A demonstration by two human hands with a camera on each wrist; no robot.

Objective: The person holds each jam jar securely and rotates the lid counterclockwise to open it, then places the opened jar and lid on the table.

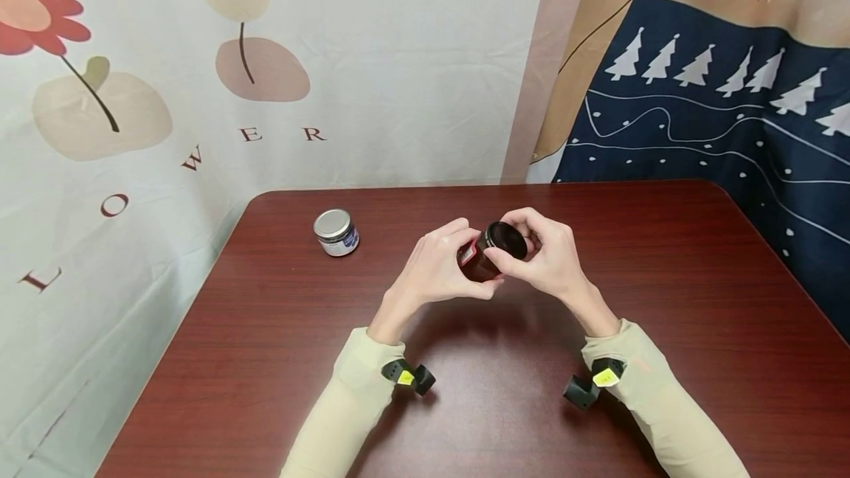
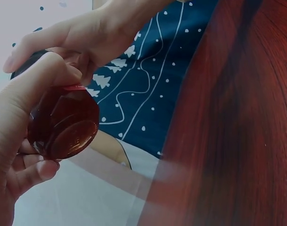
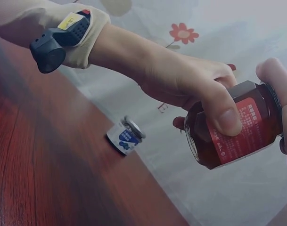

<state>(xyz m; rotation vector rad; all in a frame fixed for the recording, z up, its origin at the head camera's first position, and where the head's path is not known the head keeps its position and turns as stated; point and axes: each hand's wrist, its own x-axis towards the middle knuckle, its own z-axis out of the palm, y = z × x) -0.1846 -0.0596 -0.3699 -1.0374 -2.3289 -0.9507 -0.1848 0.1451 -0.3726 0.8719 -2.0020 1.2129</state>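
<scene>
A dark glass jar (image 3: 242,127) with a red label and a black lid (image 1: 508,240) is held tilted above the table. My left hand (image 1: 438,260) grips the body of the jar, thumb across the label in the right wrist view. With thumb and fingers my right hand (image 1: 547,253) holds the lid at its rim. The left wrist view shows the jar's faceted base (image 2: 75,139) turned toward the camera. Whether the lid is loose on the jar, I cannot tell.
A second, smaller jar (image 1: 337,233) with a silver lid and a white and blue label stands at the back left of the reddish-brown table (image 1: 265,360). Behind the table hang a pale flower-print cloth (image 1: 412,72) and a dark blue cloth (image 1: 704,124) with white trees.
</scene>
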